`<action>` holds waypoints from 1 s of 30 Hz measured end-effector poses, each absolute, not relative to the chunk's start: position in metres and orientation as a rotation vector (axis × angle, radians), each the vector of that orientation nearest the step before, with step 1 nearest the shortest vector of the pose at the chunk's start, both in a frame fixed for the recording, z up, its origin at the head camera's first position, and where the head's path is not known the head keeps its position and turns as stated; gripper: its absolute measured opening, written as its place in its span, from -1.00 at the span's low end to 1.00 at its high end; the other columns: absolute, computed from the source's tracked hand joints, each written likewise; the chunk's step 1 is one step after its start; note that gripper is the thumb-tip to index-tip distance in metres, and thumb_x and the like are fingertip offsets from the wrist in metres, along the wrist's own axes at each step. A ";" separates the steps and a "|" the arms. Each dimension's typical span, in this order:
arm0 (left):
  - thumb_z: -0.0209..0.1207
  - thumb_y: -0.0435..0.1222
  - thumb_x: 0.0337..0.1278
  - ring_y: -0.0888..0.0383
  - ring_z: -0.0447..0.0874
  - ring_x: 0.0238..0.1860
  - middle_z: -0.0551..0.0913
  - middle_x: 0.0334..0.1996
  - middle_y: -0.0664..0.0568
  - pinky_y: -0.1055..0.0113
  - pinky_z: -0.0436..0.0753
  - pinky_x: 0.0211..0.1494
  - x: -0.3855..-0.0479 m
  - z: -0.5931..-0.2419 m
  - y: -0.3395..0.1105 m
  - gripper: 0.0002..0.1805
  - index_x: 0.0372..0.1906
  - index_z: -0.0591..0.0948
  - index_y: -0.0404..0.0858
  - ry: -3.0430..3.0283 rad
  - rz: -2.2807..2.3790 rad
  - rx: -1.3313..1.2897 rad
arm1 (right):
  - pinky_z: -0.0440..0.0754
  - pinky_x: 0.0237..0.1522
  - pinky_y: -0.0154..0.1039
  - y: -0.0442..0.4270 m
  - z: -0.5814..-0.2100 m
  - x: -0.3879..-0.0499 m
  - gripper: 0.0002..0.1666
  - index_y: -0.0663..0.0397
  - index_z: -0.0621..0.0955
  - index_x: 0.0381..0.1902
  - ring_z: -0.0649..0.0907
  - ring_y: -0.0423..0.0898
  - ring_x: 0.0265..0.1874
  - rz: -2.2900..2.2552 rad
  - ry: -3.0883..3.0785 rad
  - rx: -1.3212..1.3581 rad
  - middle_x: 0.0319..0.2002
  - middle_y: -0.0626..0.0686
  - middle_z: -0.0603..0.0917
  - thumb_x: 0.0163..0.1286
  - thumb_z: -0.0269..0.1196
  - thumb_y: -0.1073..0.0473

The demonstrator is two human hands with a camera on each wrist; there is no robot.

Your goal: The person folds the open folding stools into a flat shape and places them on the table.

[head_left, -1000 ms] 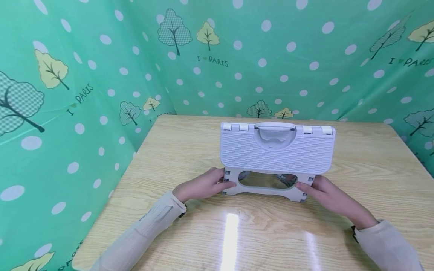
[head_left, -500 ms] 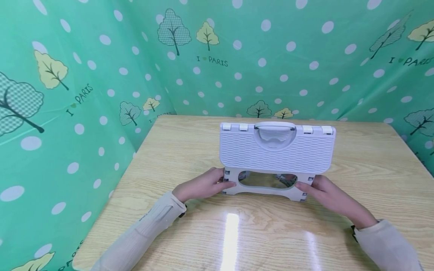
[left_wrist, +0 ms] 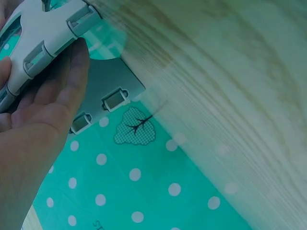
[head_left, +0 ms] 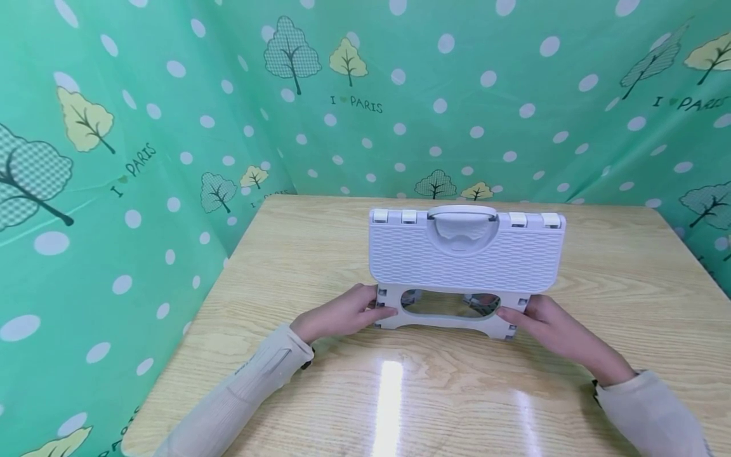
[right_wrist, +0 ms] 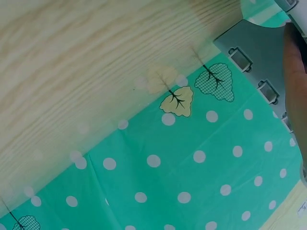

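Observation:
A pale grey-white folding step stool (head_left: 411,254) stands on the wooden table, its textured top half tilted toward me and its carry handle (head_left: 462,209) along the far edge. My left hand (head_left: 342,311) grips the left side of the near leg panel (head_left: 451,322), thumb on the front. On the panel's right side, my right hand (head_left: 556,327) holds on the same way. In the left wrist view the fingers (left_wrist: 72,81) lie behind the hinged panel. Only a strip of the right hand (right_wrist: 295,81) shows in the right wrist view; its fingertips are hidden there.
The wooden table (head_left: 285,254) extends around the stool on all sides. A green dotted cloth (head_left: 354,146) with printed trees hangs behind the table and along its left side. Light glares off the tabletop (head_left: 388,400) near the front.

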State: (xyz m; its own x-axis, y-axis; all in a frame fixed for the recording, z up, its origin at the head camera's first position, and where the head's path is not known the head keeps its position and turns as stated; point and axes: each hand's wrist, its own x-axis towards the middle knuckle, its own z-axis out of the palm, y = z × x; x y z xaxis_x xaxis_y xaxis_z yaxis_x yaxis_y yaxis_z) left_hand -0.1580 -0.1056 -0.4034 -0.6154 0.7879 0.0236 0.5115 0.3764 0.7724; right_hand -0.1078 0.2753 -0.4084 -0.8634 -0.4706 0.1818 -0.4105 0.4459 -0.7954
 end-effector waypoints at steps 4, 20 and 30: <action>0.02 -0.12 0.53 0.13 0.60 -0.32 0.69 -0.05 0.19 0.38 0.59 -0.27 -0.157 -0.403 -0.106 -0.57 0.33 0.46 -0.21 2.291 1.114 1.116 | 0.42 -0.57 -0.30 0.275 -0.409 -0.108 -0.58 0.35 0.43 0.30 0.44 -0.25 -0.58 -1.408 2.624 -0.813 0.08 0.22 0.59 0.54 0.07 0.34; 0.00 -0.12 0.54 0.29 0.46 -0.48 0.72 -0.12 0.04 0.41 0.50 -0.40 -0.157 -0.404 -0.106 -0.59 0.27 0.51 -0.25 2.285 1.107 1.101 | 0.34 -0.66 -0.31 0.271 -0.405 -0.104 -0.64 0.35 0.50 0.22 0.24 -0.40 -0.69 -1.409 2.626 -0.795 -0.33 0.03 0.63 0.53 0.08 0.34; 0.00 -0.12 0.53 0.18 0.54 -0.41 0.71 -0.08 0.07 0.41 0.54 -0.35 -0.157 -0.404 -0.105 -0.59 0.29 0.50 -0.23 2.279 1.117 1.098 | 0.34 -0.66 -0.32 0.272 -0.405 -0.104 -0.75 0.28 0.64 0.02 0.24 -0.39 -0.70 -1.376 2.641 -0.777 -0.59 -0.25 0.43 0.55 0.06 0.32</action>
